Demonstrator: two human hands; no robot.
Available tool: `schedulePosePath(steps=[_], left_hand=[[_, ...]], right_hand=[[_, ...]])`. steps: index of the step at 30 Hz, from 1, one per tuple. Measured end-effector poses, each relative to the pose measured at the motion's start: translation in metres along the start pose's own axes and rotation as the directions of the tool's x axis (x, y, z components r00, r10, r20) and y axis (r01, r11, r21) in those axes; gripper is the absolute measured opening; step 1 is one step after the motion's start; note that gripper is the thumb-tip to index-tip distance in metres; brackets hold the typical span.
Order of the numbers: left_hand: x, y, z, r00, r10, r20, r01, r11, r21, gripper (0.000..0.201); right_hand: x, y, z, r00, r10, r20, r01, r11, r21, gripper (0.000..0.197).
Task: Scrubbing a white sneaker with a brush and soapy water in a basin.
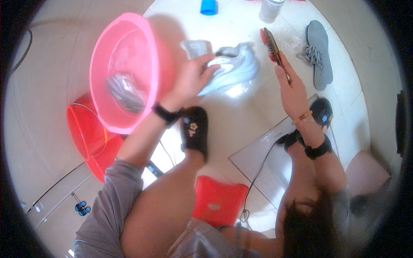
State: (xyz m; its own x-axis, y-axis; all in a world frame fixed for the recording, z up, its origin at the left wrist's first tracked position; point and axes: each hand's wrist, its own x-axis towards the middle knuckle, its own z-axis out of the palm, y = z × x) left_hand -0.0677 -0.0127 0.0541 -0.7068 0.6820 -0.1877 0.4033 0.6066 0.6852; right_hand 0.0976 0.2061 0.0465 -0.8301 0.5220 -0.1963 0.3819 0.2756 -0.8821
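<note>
A pale grey-white sneaker [238, 66] lies on its side on the wet tiles in front of me. My left hand [193, 79] grips it at its left part, the thumb and fingers closed over the upper. Raised to the right of the sneaker and apart from it, my right hand [294, 92] holds a scrub brush [271, 45] by its handle. Reddish bristles on the brush face left. Grey insoles [318, 38] lie on the floor beyond my right hand, with a bundle of grey shoelaces [315, 56] on top.
A pink basin [97, 88] stands tilted-looking at left, with a grey shoe [125, 92] in its water. Beside it is a red bucket [77, 129]. Farther off are a blue cup [209, 7] and a white container [271, 10]. A red stool [219, 200] and black cable [258, 174] are near me.
</note>
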Motion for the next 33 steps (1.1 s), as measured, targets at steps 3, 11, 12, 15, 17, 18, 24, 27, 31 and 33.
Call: schedulePosePath(steps=[3,11,12,15,17,18,24,27,31,33], left_hand=[[-0.007,0.001,0.005,0.936,0.334,-0.112,-0.292,0.913,0.284,0.03],[-0.032,0.0,0.055,0.764,0.634,0.116,-0.537,0.526,0.659,0.045],[-0.037,-0.003,0.059,0.786,0.6,0.151,-0.538,0.543,0.644,0.046],[-0.042,-0.013,0.07,0.826,0.533,0.184,-0.522,0.599,0.607,0.049],[-0.041,-0.018,0.073,0.821,0.551,0.154,-0.52,0.608,0.6,0.05],[-0.04,-0.019,0.073,0.821,0.549,0.154,-0.52,0.609,0.598,0.05],[-0.043,-0.018,0.076,0.813,0.523,0.256,-0.567,0.608,0.555,0.052],[-0.043,-0.015,0.076,0.848,0.464,0.255,-0.519,0.629,0.579,0.052],[-0.032,-0.014,0.072,0.836,0.531,0.134,-0.511,0.667,0.542,0.043],[-0.022,-0.012,0.068,0.846,0.527,0.086,-0.494,0.711,0.501,0.038]], right_hand=[[-0.001,0.001,0.002,1.0,-0.012,-0.012,0.013,1.0,0.028,0.049],[-0.007,0.008,0.007,0.98,0.197,0.02,-0.196,0.98,-0.036,0.056],[-0.009,0.01,0.009,0.965,0.253,0.061,-0.25,0.967,-0.051,0.057],[-0.015,0.025,0.016,0.964,0.261,0.052,-0.255,0.963,-0.09,0.058],[-0.018,0.029,0.015,0.957,0.281,0.069,-0.272,0.955,-0.119,0.059],[-0.019,0.029,0.015,0.951,0.297,0.087,-0.283,0.948,-0.146,0.059],[-0.018,0.037,0.015,0.945,0.316,0.089,-0.295,0.936,-0.195,0.058],[-0.02,0.034,0.016,0.935,0.341,0.1,-0.319,0.929,-0.187,0.054],[-0.019,0.036,0.014,0.935,0.33,0.131,-0.311,0.939,-0.149,0.051],[-0.018,0.036,0.012,0.931,0.338,0.14,-0.317,0.936,-0.152,0.049]])
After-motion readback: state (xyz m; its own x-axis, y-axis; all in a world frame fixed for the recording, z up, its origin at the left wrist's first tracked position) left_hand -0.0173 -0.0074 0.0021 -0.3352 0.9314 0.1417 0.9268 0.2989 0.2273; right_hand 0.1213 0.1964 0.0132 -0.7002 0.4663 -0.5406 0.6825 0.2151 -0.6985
